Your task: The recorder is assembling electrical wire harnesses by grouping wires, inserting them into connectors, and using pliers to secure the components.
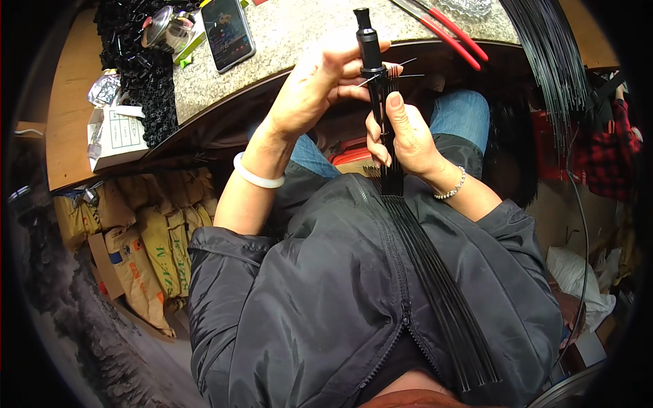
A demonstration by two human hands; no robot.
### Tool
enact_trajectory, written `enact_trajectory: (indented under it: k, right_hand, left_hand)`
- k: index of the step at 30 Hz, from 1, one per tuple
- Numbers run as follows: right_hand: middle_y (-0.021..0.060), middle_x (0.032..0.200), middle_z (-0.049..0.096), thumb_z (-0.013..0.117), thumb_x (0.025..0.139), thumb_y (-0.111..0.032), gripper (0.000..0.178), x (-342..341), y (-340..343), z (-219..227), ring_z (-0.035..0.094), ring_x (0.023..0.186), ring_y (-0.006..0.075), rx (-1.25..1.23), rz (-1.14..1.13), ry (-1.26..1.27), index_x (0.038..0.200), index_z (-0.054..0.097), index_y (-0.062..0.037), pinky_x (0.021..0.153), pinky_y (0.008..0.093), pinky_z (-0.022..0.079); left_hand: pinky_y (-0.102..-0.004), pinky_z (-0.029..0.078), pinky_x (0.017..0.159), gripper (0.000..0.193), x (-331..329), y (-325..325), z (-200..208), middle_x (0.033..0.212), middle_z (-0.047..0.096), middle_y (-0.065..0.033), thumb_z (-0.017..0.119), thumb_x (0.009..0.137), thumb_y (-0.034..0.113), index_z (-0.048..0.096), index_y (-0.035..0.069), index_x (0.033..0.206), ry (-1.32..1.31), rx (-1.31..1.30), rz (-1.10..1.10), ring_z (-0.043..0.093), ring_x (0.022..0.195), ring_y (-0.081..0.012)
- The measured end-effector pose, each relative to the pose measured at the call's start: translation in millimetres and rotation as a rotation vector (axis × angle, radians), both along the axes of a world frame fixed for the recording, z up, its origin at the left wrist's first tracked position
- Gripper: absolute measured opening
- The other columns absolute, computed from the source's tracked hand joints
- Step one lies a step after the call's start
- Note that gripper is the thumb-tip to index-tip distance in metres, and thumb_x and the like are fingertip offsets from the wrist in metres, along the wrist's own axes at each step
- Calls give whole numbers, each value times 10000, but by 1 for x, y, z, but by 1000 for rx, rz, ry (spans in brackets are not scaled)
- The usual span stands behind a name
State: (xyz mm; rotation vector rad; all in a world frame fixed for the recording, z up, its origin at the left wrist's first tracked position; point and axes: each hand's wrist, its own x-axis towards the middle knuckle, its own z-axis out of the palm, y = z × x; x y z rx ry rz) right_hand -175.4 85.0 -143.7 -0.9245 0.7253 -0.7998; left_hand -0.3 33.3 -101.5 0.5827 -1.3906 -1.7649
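Observation:
A black umbrella frame [369, 51] stands nearly upright in front of me, its knobbed end at the top. My left hand [306, 92] is closed about it near the collar, with fingers partly behind the shaft. Lower down, my right hand [413, 144] grips the frame, thumb pressed along its side. Thin pale wires [410, 75] stick out sideways by the collar, close to my left fingertips. From below my right hand, long thin black ribs [435, 272] run down over my dark jacket in a fanned bundle.
On the speckled tabletop [292, 30] lie a phone [228, 34] and red-handled pliers [452, 37]. Small black parts [132, 75] are heaped at the left beside a white box [117, 139]. A bundle of black rods [551, 61] overhangs the right edge. Filled sacks [146, 251] stand below left.

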Motion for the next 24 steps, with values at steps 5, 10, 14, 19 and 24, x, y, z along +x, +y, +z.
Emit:
enact_trajectory:
  k: [5,10,14,19,24]
  right_hand:
    - [62,514,511,291,943,-620,679,-3,-2,-1,487,416,96,-13,45,-38,739,526,-16,407,218,402]
    - [69,511,511,267,941,-631,688,-5,-1,-4,475,399,112,19,66,-80,731,520,-26,407,228,409]
    - [70,506,508,257,937,-640,700,-5,0,-4,472,395,117,19,80,-117,729,517,-25,406,230,409]
    - [73,496,500,254,927,-657,709,-6,2,-2,468,390,119,-37,114,-81,722,508,-27,402,232,404]
    - [74,494,496,253,924,-663,713,-6,2,-1,466,388,118,-32,128,-82,722,503,-26,400,232,401]
  left_hand:
    - [-328,471,950,542,-5,14,5,1224,587,-190,693,826,65,476,-36,1313,-215,-49,146,579,1121,-214]
    - [-268,501,837,412,-9,14,6,1005,651,-98,677,846,64,551,-37,1226,-190,27,162,620,913,-130]
    - [-286,492,871,398,-5,10,10,1042,663,-125,684,826,45,584,-37,1202,-138,66,106,629,939,-156]
    - [-323,498,920,459,1,7,17,1068,675,-137,741,740,-8,612,-22,1181,-246,98,99,646,992,-196]
    - [-331,511,901,458,0,7,19,1058,679,-131,760,713,-12,629,-14,1152,-252,65,100,649,975,-189]
